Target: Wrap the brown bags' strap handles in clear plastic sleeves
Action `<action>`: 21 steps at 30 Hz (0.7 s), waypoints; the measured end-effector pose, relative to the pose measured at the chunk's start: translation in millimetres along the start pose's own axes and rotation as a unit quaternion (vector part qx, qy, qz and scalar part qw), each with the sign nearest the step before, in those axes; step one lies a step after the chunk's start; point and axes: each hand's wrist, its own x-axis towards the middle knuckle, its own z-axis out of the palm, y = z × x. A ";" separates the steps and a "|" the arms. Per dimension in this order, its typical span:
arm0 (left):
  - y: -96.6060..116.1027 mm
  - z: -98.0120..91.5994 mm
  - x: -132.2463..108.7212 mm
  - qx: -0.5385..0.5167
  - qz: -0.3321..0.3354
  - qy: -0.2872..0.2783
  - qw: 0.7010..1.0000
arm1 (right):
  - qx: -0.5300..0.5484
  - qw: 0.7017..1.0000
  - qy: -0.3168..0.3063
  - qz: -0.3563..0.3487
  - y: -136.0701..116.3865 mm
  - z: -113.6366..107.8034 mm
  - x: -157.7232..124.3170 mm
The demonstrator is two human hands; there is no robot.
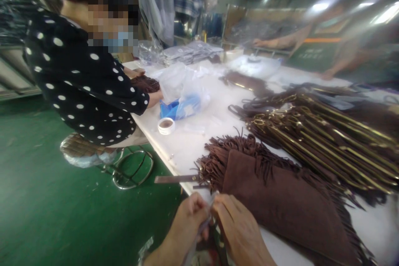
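At the table's near edge, my left hand (pixel 188 223) and my right hand (pixel 238 226) meet, fingers bent and pinched together. Between their fingertips is a thin whitish film (pixel 213 198), partly hidden by the fingers. A dark strap with a bit of metal (pixel 220 243) hangs below my right hand. Just beyond lies a brown fringed suede bag (pixel 277 199), its fringe spread toward the far side. A flat brown strap end (pixel 174 179) sticks out over the table edge, left of the bag.
Several brown straps with gold-coloured chains and hardware (pixel 299 137) are piled at right. A white roll (pixel 166 126) and a blue packet in clear plastic (pixel 187 107) stand on the white table (pixel 170 149). A co-worker (pixel 84 79) sits at left on a stool (pixel 84 149); another person is blurred behind.
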 end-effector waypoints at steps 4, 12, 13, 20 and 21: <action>-0.9 2.4 -0.2 0.040 0.004 0.002 0.999 | -0.015 1.000 -0.006 -0.009 1.9 0.4 -2.4; 11.6 3.1 -2.9 0.032 0.009 -0.026 0.999 | 0.017 0.998 -0.058 0.034 5.1 -3.2 -2.1; 10.9 1.7 -3.2 0.038 0.009 -0.029 0.999 | 0.035 0.997 -0.058 0.040 4.7 -4.1 -1.2; -8.8 -4.7 -1.3 0.024 0.083 -0.035 0.996 | 0.103 0.993 -0.031 0.047 1.6 -8.7 4.7; -11.1 -4.1 -0.5 0.034 0.091 -0.022 0.995 | 0.101 0.994 -0.023 0.046 1.7 -8.3 5.1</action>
